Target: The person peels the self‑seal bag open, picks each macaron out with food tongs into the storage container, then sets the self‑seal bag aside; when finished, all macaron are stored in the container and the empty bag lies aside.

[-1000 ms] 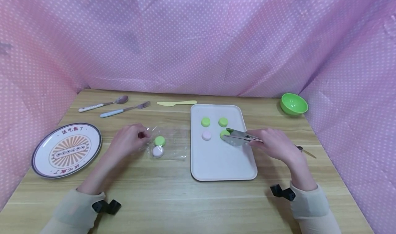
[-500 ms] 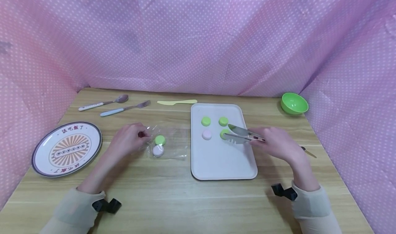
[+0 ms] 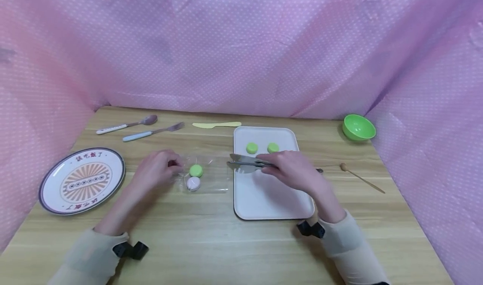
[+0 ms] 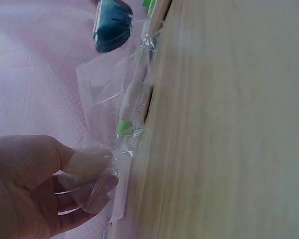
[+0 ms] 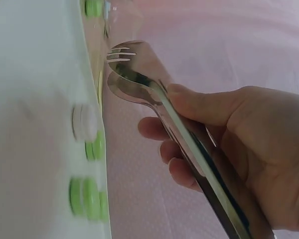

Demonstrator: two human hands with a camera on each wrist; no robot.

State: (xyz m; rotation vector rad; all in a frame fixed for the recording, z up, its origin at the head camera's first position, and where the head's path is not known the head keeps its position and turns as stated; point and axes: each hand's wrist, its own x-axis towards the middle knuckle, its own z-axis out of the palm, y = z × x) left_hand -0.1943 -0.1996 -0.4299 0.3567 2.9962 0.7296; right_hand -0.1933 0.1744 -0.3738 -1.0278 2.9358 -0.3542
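Observation:
In the head view my left hand (image 3: 160, 167) pinches the left edge of a clear plastic bag (image 3: 216, 180). A green macaron (image 3: 196, 170) and a pale lilac macaron (image 3: 193, 183) lie in the bag. My right hand (image 3: 292, 167) grips metal tongs (image 3: 250, 163), whose tips reach over the left rim of the white tray (image 3: 271, 205) toward the bag. The tong tips stand close together, with nothing visible between them in the right wrist view. Two green macarons, one of them here (image 3: 252, 148), show at the tray's back; a pale macaron (image 5: 83, 122) is hidden behind the tongs in the head view.
A patterned plate (image 3: 45, 190) stands at the left. Behind the bag lie a spoon (image 3: 128, 125), a fork (image 3: 152, 132) and a yellow knife (image 3: 216, 125). At the right are a green bowl (image 3: 358, 128) and a thin wooden stick with a rounded head (image 3: 364, 180).
My right hand has moved left across the tray with the tongs, from the green macaron to the tray's left rim. The tong tips have come closer together. My left hand stays in place.

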